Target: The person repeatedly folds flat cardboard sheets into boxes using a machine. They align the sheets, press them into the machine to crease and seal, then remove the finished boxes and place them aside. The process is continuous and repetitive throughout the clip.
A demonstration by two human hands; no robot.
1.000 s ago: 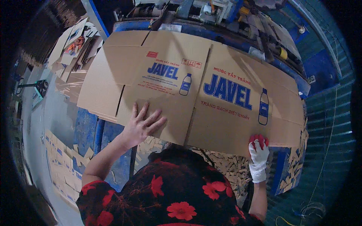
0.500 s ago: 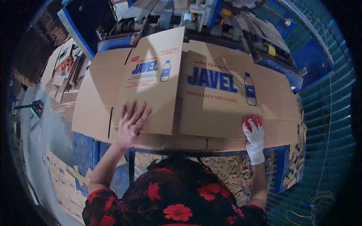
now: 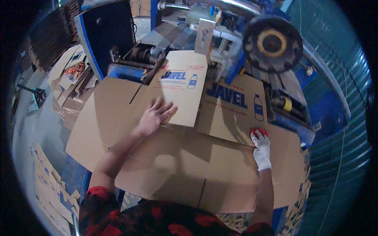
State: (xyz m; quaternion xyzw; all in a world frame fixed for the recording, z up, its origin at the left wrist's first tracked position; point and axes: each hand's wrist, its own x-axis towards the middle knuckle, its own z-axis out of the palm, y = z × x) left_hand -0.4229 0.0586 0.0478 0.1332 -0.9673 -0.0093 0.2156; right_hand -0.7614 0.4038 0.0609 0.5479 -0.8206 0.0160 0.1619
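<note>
A printed brown carton blank (image 3: 232,118), partly folded, lies in front of me with its far edge at the machine. Its raised left panel (image 3: 179,94) bears blue and red print with a bottle drawing. My left hand (image 3: 157,113), bare, rests flat with fingers spread on the lower left of that panel. My right hand (image 3: 260,148) wears a white glove with red fingertips and lies on the blank's near right corner, fingers slightly bent on top. Beneath spreads a larger plain cardboard sheet (image 3: 169,165) with a slot at its near edge.
The blue machine (image 3: 106,35) stands ahead, with a dark round wheel (image 3: 272,45) at the right and an upright metal plate (image 3: 204,35) over the blank's far edge. Stacked cardboard (image 3: 69,74) is at the left. Scraps lie below, and a green corrugated wall (image 3: 334,129) rises on the right.
The printed blank has slid away from me toward the machine with both hands on it, baring more of the cardboard underneath. My view has shifted, bringing the wheel further in.
</note>
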